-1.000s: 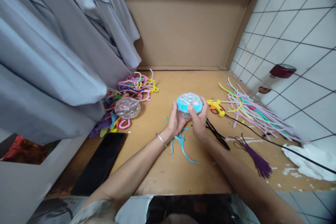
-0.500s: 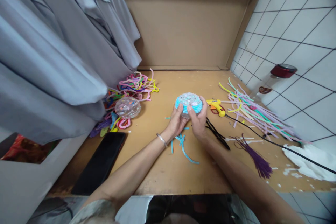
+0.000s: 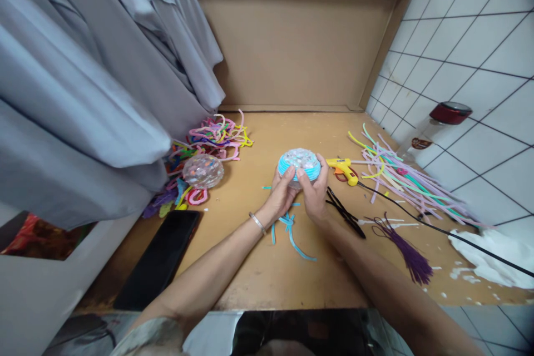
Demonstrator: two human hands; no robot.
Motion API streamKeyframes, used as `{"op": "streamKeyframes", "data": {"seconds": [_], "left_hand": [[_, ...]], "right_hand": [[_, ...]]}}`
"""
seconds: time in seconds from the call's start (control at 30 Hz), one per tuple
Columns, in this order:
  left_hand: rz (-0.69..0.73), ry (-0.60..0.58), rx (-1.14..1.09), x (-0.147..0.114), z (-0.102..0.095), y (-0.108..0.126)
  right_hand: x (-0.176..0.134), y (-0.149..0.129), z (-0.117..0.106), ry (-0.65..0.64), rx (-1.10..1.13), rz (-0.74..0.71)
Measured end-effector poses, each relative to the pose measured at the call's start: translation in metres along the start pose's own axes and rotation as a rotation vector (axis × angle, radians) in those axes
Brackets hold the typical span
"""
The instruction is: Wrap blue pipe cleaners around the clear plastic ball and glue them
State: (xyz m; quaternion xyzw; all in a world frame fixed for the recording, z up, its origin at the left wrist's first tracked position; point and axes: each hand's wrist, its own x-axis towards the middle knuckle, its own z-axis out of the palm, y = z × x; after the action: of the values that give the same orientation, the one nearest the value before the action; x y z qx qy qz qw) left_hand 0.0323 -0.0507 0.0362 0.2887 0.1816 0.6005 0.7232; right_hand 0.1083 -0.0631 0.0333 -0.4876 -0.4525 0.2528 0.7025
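Between my two hands is a clear, faceted ball (image 3: 299, 159) with rows of light-blue pipe cleaner wrapped round its middle. My left hand (image 3: 282, 193) grips it from the left and below, thumb against the blue rows. On the right side my right hand (image 3: 315, 189) is closed round it, its thumb beside the other one. Loose light-blue pipe cleaner pieces (image 3: 294, 240) lie on the table under my wrists. Just right of my right hand rests a yellow hot glue gun (image 3: 344, 168), and black pipe cleaners (image 3: 345, 213) lie below that.
A second clear ball (image 3: 203, 171) sits by a heap of coloured pipe cleaners (image 3: 217, 136) at left, above a black phone (image 3: 158, 261). Straight pipe cleaners (image 3: 409, 178), a red-lidded jar (image 3: 429, 130), a purple tassel (image 3: 404, 253), and white tissue (image 3: 494, 256) are at right. Cardboard (image 3: 300, 44) stands behind.
Both hands and the ball have shifted very slightly to the left. The thumbs have drawn a little closer together; the grip stays on.
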Motion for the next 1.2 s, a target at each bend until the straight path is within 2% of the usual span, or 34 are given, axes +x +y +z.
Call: {"op": "streamKeyframes", "data": {"seconds": [0.37, 0.87, 1.2], "left_hand": [[0.01, -0.055, -0.012, -0.0026, -0.0024, -0.0001], [0.058, -0.041, 0.053, -0.0014, -0.0037, -0.0008], [0.018, -0.085, 0.02, 0.0006, -0.002, 0.0059]], "right_hand": [[0.0005, -0.0021, -0.0012, -0.012, 0.008, -0.015], [-0.0009, -0.0034, -0.0015, -0.043, 0.028, -0.03], [0.0028, 0.004, -0.0042, -0.061, 0.054, -0.074]]}}
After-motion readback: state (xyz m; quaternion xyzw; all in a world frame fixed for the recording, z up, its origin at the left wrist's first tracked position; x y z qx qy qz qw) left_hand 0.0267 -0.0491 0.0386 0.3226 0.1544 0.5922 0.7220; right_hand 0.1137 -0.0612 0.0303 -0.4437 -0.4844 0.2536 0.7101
